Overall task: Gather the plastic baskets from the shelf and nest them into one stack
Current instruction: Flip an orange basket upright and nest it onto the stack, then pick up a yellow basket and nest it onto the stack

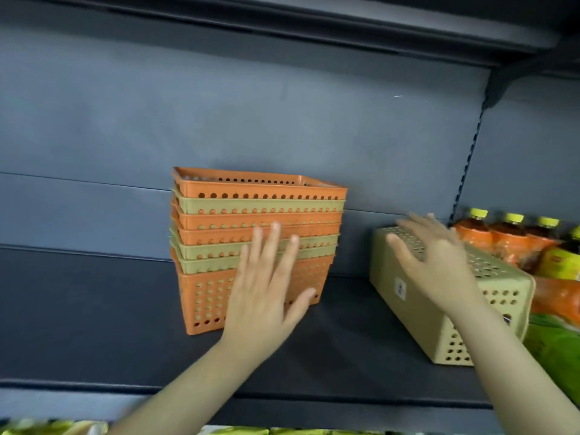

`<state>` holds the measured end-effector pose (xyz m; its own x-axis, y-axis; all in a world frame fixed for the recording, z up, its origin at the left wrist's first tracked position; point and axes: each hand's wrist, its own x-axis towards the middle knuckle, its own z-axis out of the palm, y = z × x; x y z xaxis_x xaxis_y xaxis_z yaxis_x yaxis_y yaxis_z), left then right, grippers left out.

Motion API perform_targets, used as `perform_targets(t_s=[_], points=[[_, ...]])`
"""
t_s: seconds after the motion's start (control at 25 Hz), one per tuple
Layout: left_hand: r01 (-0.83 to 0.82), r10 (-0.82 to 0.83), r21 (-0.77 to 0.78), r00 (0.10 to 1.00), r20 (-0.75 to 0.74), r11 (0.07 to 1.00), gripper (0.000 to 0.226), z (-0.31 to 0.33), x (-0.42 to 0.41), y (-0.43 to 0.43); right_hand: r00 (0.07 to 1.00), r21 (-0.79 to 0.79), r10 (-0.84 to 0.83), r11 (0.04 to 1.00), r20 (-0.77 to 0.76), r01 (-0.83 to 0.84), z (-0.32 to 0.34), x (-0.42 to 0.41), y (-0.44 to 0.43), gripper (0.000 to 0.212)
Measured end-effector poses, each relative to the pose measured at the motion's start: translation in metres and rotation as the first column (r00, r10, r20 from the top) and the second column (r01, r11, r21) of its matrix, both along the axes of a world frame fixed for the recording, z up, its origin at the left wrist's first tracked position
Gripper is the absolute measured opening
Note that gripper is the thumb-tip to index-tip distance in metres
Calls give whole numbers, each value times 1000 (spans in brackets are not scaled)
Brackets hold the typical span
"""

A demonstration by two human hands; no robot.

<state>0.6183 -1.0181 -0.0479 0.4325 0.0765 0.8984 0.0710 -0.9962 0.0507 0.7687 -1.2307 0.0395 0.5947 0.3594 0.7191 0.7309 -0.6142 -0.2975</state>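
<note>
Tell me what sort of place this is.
Probably a shop aisle: a dark metal shelf hung on a slotted upright, bottled drinks lined up at the right, and packets beside them.

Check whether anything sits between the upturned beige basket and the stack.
Nothing visible does. Only bare shelf lies between the beige basket and the stack, and the top orange basket looks empty.

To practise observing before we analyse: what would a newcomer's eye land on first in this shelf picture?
First, the stack of nested orange and beige baskets in the middle of the dark shelf, with the open left hand spread before it. Next, the beige basket lying upside down beside it, the right hand over it. Yellow-capped bottles crowd the far right.
</note>
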Motion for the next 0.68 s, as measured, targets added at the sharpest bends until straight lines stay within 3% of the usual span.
perform_targets(t_s=[0.12, 0.28, 0.4, 0.56, 0.68], points=[[56, -60, -33, 986, -155, 998, 71, -3, 27, -32, 972, -137, -231, 963, 37, 234, -17, 19, -58, 39], [214, -272, -244, 933, -236, 946, 73, 1, 62, -71, 995, -98, -69, 992, 71, 76, -34, 25, -100, 45], [296, -433, -514, 886, -167, 805, 75, 14, 88, -89, 995, -58, 93, 994, 37, -91, -36, 15, -119, 39], [262, -419, -747, 908, -24, 612, 81, 41, 116, -93, 943, 90, 308, 950, -127, -298, -42, 1, -149, 38], [270, -447, -817, 894, 16, 510, 84, 47, 120, -99, 917, 275, 309, 932, -253, -238, -48, -20, -159, 33]])
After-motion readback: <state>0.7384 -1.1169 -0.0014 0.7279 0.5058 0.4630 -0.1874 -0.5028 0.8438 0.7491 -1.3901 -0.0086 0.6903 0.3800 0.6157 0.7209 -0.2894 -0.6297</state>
